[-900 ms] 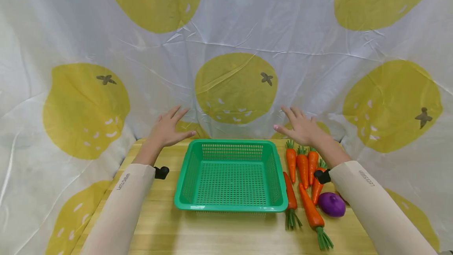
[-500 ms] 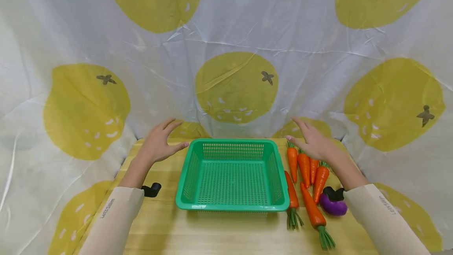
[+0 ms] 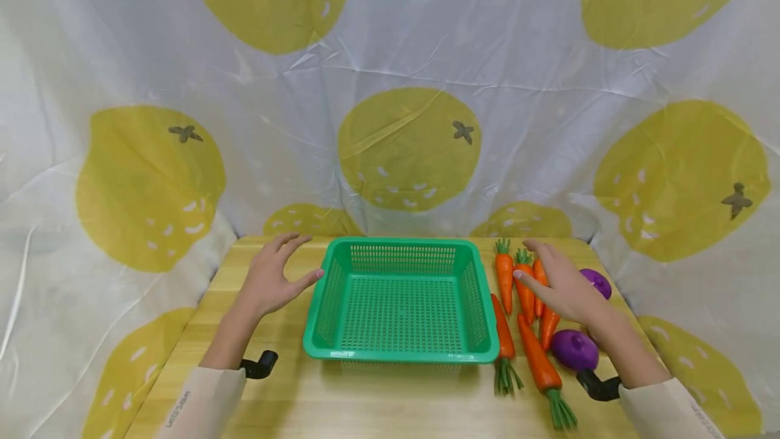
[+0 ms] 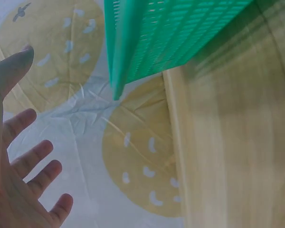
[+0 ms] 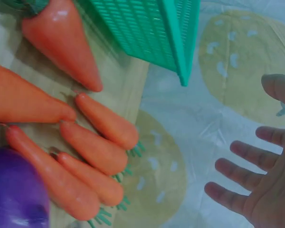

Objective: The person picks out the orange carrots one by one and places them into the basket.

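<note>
- Hovering left of the green basket (image 3: 401, 358), the left hand (image 3: 268, 283) is spread and holds nothing.
- Standing between that hand and the carrots (image 3: 539, 363), the green basket has its long axis left to right; the left hand is nearer it.
- Lying right of it, the carrots run roughly near to far; the right hand (image 3: 563, 290), spread and holding nothing, is nearer them.
</note>
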The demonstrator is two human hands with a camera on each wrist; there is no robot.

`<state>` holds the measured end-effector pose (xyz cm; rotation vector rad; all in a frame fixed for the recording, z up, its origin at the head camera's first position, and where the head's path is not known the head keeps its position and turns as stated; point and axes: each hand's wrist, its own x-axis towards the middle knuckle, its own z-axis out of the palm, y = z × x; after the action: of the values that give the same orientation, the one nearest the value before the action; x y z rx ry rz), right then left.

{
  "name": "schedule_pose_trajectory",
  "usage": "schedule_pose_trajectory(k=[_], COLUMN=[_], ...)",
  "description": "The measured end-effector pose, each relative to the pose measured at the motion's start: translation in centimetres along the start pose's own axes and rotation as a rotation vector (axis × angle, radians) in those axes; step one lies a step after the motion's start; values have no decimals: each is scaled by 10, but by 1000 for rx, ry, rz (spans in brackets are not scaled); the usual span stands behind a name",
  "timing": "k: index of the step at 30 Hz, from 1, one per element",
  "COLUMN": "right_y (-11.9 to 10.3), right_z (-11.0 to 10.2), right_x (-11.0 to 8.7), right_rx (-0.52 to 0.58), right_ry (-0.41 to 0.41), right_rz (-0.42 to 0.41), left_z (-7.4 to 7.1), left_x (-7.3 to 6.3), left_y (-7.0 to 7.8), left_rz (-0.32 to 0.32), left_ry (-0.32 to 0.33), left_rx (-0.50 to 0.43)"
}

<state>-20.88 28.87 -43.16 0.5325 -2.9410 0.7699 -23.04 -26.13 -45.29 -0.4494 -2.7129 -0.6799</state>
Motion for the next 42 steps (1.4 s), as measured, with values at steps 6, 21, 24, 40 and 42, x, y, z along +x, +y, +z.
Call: schedule_pose_trajectory(k=[6, 21, 24, 40, 42], right_y=[6, 25, 26, 24, 24], right_z=[20, 67, 72, 98, 99], right_x=[-23, -63, -68, -90, -93], right_rx=[25, -4, -5, -21, -41], right_ry=[-4, -48, -83, -158, -155], right_rz=[22, 72, 92, 176, 188], left_z=[17, 56, 58, 62, 63], left_x=[-23, -54, -53, -49, -48], left_y=[-5, -2, 2, 17, 19], left_rz=[-63, -130, -170, -403, -417], left_ry=[-30, -14, -31, -21, -24], left_rx=[-81, -234, -271, -413, -441])
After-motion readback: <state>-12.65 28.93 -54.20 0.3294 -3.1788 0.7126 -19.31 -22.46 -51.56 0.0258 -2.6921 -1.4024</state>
